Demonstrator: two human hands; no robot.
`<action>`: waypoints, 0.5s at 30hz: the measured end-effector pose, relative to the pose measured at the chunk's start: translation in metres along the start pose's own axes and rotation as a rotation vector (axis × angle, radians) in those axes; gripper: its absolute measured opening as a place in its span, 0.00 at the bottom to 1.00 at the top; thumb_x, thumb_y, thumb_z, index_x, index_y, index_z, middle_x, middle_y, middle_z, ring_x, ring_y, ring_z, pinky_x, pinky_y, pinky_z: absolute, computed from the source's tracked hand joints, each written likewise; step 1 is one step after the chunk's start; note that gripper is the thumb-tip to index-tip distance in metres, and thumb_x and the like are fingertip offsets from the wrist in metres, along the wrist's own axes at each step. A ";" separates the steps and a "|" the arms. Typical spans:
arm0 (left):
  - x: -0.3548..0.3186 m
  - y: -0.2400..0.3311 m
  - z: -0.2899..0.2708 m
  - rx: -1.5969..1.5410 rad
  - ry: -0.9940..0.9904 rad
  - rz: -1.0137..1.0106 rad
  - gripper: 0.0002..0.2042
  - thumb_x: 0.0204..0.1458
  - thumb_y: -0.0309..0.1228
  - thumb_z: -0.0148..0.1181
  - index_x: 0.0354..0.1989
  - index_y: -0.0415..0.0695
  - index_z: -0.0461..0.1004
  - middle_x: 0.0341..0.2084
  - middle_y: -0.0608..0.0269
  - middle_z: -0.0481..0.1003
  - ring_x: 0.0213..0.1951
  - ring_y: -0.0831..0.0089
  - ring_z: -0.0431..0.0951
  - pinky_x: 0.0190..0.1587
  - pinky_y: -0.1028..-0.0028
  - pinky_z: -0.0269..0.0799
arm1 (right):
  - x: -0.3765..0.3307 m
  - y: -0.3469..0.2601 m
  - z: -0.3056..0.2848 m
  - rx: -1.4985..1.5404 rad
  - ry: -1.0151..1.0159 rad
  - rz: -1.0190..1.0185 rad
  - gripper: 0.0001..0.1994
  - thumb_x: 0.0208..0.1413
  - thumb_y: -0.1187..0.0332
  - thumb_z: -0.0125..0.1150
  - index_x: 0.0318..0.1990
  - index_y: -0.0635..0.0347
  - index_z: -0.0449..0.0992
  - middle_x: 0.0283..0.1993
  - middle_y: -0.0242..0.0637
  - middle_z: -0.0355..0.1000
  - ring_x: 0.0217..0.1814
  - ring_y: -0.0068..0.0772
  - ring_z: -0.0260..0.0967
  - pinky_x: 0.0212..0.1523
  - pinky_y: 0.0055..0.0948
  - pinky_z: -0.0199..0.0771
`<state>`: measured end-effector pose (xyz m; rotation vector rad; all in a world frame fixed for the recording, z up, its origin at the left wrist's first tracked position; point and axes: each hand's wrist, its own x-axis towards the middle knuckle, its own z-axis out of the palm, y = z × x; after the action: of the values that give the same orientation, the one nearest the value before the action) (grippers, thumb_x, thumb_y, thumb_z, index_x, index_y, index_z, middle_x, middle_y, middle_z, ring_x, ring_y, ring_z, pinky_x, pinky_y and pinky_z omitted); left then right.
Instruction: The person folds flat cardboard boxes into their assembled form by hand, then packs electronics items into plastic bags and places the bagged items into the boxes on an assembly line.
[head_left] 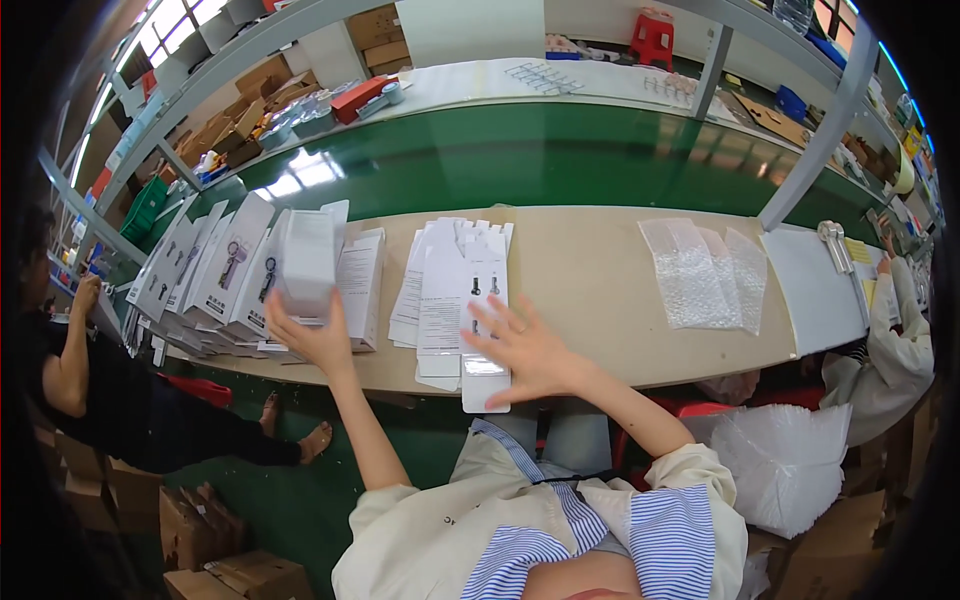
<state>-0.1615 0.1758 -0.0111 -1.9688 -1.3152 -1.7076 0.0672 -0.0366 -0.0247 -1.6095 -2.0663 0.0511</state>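
Note:
My left hand (312, 338) reaches to the left side of the table, thumb and fingers around the near end of a white box (307, 250). That box is blurred and tilts against a row of printed white boxes (225, 270), some showing a picture of a handheld device. With fingers spread, my right hand (525, 352) lies over the near part of a stack of flat, unfolded white cartons (440, 290); whether it presses on them I cannot tell. Another white box (362, 290) with printed lines stands between the row and the stack.
Clear bubble-wrap bags (700, 275) lie on the right of the beige table (575, 290). Beyond them is a white board (815, 290), with a co-worker's sleeve (890, 320) beside it. Another person (110, 390) stands at the left. Grey frame posts (825, 130) rise behind the table. A large bubble-wrap bundle (785, 465) sits at my right.

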 end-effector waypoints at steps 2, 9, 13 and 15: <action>-0.019 0.005 -0.020 0.235 -0.149 -0.055 0.47 0.37 0.42 0.72 0.61 0.37 0.48 0.57 0.46 0.55 0.59 0.52 0.55 0.60 0.54 0.50 | 0.004 -0.006 0.004 -0.078 -0.087 -0.123 0.33 0.50 0.47 0.57 0.59 0.57 0.62 0.65 0.47 0.53 0.68 0.52 0.47 0.65 0.54 0.42; -0.078 0.092 -0.057 -0.434 -0.625 0.033 0.41 0.37 0.41 0.70 0.60 0.42 0.56 0.63 0.43 0.51 0.65 0.45 0.46 0.64 0.50 0.41 | -0.051 0.009 0.001 -0.100 -0.128 -0.100 0.26 0.50 0.51 0.59 0.52 0.58 0.68 0.63 0.47 0.57 0.66 0.47 0.52 0.63 0.48 0.49; -0.110 0.140 -0.049 -0.463 -1.112 0.282 0.37 0.40 0.41 0.68 0.59 0.39 0.59 0.63 0.42 0.51 0.65 0.44 0.45 0.63 0.47 0.39 | -0.086 0.005 -0.018 0.185 0.084 0.354 0.23 0.49 0.56 0.61 0.49 0.60 0.71 0.59 0.46 0.61 0.60 0.46 0.58 0.60 0.42 0.56; -0.131 0.153 -0.046 -0.477 -1.162 0.345 0.37 0.40 0.41 0.67 0.59 0.39 0.60 0.63 0.41 0.50 0.65 0.43 0.45 0.63 0.45 0.39 | -0.092 0.010 -0.023 0.061 0.133 0.510 0.21 0.48 0.57 0.62 0.47 0.60 0.71 0.57 0.47 0.62 0.59 0.46 0.59 0.58 0.41 0.57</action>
<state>-0.0709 -0.0044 -0.0555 -3.4399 -0.6540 -0.6604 0.1010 -0.1239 -0.0418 -2.0006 -1.5001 0.1776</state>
